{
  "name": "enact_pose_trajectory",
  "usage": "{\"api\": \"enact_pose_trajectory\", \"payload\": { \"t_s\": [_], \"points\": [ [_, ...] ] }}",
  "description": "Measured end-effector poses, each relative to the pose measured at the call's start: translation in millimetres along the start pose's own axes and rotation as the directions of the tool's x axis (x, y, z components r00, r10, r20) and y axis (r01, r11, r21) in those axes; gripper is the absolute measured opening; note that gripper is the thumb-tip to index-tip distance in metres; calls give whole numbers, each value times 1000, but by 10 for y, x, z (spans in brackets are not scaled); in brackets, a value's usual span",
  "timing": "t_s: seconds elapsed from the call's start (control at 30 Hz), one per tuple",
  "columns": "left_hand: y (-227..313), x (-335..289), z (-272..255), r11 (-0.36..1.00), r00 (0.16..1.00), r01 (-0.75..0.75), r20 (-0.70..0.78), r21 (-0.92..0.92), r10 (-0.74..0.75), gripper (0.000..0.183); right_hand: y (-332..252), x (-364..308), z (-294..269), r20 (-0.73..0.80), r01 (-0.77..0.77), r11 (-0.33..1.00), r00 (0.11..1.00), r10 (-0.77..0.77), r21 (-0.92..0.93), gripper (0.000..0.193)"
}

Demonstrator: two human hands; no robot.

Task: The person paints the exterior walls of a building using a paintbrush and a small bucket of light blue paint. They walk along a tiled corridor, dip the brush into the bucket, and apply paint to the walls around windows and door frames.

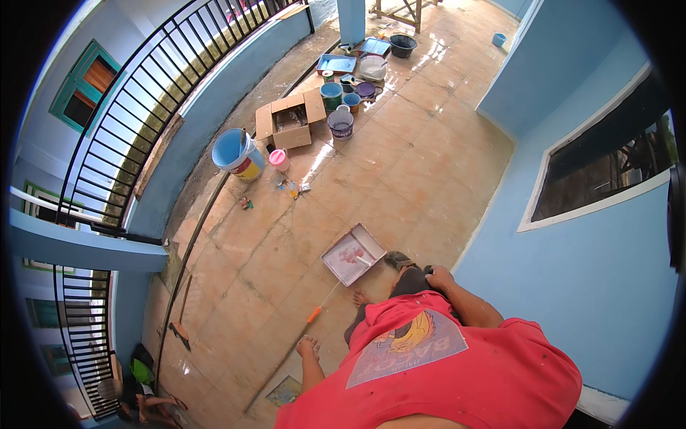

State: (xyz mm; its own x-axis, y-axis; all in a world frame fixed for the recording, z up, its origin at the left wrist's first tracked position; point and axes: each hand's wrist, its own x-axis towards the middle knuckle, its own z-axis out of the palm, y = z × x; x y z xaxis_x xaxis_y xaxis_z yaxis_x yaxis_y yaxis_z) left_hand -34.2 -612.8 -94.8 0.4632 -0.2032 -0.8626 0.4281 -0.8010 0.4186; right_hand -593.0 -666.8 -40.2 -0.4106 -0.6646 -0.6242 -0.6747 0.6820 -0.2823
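Note:
A shallow paint tray with whitish-pink residue lies on the tiles ahead of my feet, a roller head resting inside it. From the tray a thin rod runs back to an orange roller handle. My left hand hangs low beside the handle's rear end, fingers loosely apart, and no object shows in it. Bent in near my dark-trousered leg, my right hand is closed around something dark, too hidden to name.
Farther off stand a big blue-white bucket, a pink-lidded tub, an open cardboard box and several paint pails. A brush-like tool lies left. A blue wall rises on the right. Another person is at lower left.

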Motion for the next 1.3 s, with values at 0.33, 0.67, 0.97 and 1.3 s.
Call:
{"api": "enact_pose_trajectory", "payload": {
  "t_s": [0.33, 0.67, 0.97, 1.3],
  "points": [
    [-106, -358, 643, 987, 999, -44, 15, -155, 47, 37, -465, 786, -600, 34, 124, 988, 992, -121, -92, 40],
    [-1578, -1502, 2410, 994, 992, 110, -62, 25, -108, 53, -619, 2314, -1849, 343, 171, 960, 935, -88, -220, 43],
    [-991, -2184, 3745, 995, 999, 41, -15, 88, -40, 50, 79, 3601, -2381, 201, 142, 986, 972, -122, -90, 41],
    [-125, -2265, 3240, 938, 944, -300, -197, -173, 265, 48, 78, 3436, -2051, 556, 156, 953, 831, 16, -261, 39]
  ]
}}
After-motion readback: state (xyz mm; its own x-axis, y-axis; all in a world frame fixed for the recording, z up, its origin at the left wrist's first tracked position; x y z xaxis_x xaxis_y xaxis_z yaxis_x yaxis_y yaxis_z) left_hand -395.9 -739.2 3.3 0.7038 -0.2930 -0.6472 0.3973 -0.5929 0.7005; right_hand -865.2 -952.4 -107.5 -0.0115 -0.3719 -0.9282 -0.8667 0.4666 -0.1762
